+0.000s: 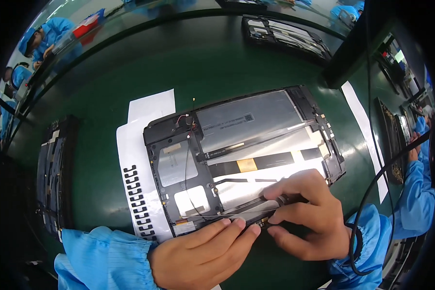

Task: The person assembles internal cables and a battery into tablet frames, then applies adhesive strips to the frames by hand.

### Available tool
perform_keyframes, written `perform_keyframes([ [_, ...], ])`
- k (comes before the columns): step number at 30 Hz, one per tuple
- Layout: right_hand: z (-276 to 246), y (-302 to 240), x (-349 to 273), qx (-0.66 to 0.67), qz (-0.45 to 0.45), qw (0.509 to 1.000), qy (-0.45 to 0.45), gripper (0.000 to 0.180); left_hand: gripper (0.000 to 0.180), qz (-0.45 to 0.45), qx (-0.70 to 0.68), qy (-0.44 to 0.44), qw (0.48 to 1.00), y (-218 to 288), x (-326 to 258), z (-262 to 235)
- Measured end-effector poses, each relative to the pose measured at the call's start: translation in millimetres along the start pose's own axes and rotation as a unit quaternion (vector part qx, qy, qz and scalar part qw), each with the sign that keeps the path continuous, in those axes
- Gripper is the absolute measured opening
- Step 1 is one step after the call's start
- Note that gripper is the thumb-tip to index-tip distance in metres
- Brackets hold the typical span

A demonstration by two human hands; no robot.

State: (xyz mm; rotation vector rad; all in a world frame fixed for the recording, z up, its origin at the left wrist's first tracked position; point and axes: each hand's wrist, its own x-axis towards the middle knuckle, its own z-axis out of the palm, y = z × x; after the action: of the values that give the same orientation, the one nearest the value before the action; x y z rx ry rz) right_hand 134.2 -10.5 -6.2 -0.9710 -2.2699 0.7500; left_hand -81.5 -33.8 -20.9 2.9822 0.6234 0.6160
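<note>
An opened tablet (249,118) with its batteries, flex cables and black frame exposed lies on the bench before me. My left hand (205,258) lies along its near edge, fingers stretched out side by side, tips on the frame; the thumb is hidden. At the near right edge, my right hand (314,217) is bent with thumb and fingers closed in around the rim. What they pinch, if anything, is too small to make out. A thin black cable (186,166) curves down the tablet's left part. A fine pale strand (232,214) runs near both hands' fingertips.
A white sheet (125,140) with a column of small black pieces (136,200) lies partly under the tablet. Other opened tablets stand at the left (55,174) and far right (285,36). A black cable (362,212) hangs near my right sleeve. People in blue work around.
</note>
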Motion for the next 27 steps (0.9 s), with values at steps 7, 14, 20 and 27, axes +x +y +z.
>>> perform_keyframes([
  [7, 6.2, 3.6, -2.5, -0.051, -0.076, 0.995, 0.043, 0.022, 0.019, 0.006, 0.012, 0.005, 1.0, -0.8, 0.6, 2.6],
  [14, 16.6, -2.6, -1.1, -0.187, -0.208, 0.957, 0.079, 0.024, 0.018, -0.005, 0.048, -0.026, 0.999, 6.4, 1.6, -1.2],
  [20, 16.6, -16.6, -0.9, -0.213, -0.238, 0.947, 0.023, 0.023, 0.034, 0.005, 0.006, 0.016, 1.0, 8.6, -3.9, 10.8],
  [27, 36.9, -47.1, -24.0, -0.195, -0.083, 0.969, 0.125, 0.023, 0.037, -0.086, -0.157, 0.041, 0.983, 2.2, -58.0, -35.2],
])
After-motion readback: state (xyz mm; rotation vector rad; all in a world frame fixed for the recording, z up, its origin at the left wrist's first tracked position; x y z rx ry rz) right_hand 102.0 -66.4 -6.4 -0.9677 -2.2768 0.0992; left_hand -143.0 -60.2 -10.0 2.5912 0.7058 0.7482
